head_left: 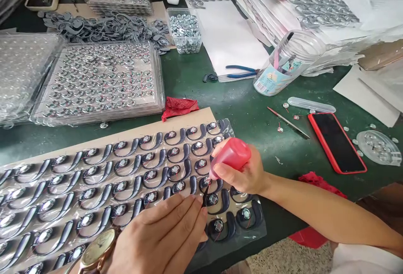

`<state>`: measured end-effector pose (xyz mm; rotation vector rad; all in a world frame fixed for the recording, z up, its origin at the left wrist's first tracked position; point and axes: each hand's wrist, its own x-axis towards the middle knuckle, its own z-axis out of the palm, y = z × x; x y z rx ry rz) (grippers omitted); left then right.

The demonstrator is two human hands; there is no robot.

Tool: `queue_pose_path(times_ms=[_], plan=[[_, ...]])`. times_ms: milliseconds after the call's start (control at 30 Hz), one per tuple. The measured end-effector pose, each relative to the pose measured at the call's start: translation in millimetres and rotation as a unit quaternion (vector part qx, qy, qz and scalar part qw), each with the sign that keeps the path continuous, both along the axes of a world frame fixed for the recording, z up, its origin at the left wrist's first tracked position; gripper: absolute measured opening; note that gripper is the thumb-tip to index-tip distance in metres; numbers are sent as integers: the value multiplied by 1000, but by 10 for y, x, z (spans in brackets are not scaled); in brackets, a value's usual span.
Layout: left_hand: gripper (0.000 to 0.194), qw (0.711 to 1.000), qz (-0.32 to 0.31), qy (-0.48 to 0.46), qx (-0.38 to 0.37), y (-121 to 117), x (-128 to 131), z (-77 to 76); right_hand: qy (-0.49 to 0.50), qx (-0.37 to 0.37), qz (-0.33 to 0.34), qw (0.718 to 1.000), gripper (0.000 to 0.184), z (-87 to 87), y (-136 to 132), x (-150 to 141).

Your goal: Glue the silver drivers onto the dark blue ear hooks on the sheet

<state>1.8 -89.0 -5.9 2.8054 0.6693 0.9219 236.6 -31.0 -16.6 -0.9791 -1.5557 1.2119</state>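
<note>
A green workbench point(185, 72) spreads under everything. Across its near left lies a cardboard sheet point(201, 116) under clear plastic, carrying slanting rows of black ear-hook shells point(225, 200), each with a round silver speaker in its round end. Behind it, to the left, sits a stack of clear trays point(159, 85) filled with more round speakers; a heap of loose grey ear-hook parts point(110, 26) lies beyond.

The left hand point(160, 232), with a gold-rimmed wristwatch point(99, 246) at the wrist, reaches over the near rows, its fingers together and pinching a black pointed tool point(206, 194), mostly hidden by the hand. The right hand point(242, 177) is wrapped around a red squeeze bottle point(231, 154), tilted nozzle-down at a shell near the sheet's right end, close to the tool's tip. Whether the nozzle touches the shell cannot be told.

A tilted clear jar point(270, 81) stands farther back, a red-cased phone point(336, 142) lies at right, and a clear tub point(189, 45) holds small metal parts. Blue-handled pliers point(242, 75) and silver tweezers point(289, 123) are smaller still.
</note>
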Motion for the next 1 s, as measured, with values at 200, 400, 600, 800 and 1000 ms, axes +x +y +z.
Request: queue_pose_path(times_ms=[200, 400, 600, 800, 1000], plan=[[32, 1000, -2, 9, 15, 3, 25, 12, -33, 9, 14, 999, 26, 2, -11, 2], [34, 1000, -9, 8, 0, 16, 0, -3, -66, 42, -15, 997, 26, -9, -13, -17], [33, 1000, 1, 1, -25, -6, -12, -20, -75, 42, -48, 995, 24, 34, 7, -38], [31, 998, 28, -5, -49, -3, 12, 8, -67, 38, -49, 996, 24, 47, 13, -34], [27, 996, 8, -13, -92, 79, -14, 107, -98, 41, -60, 993, 30, 69, 27, -20]])
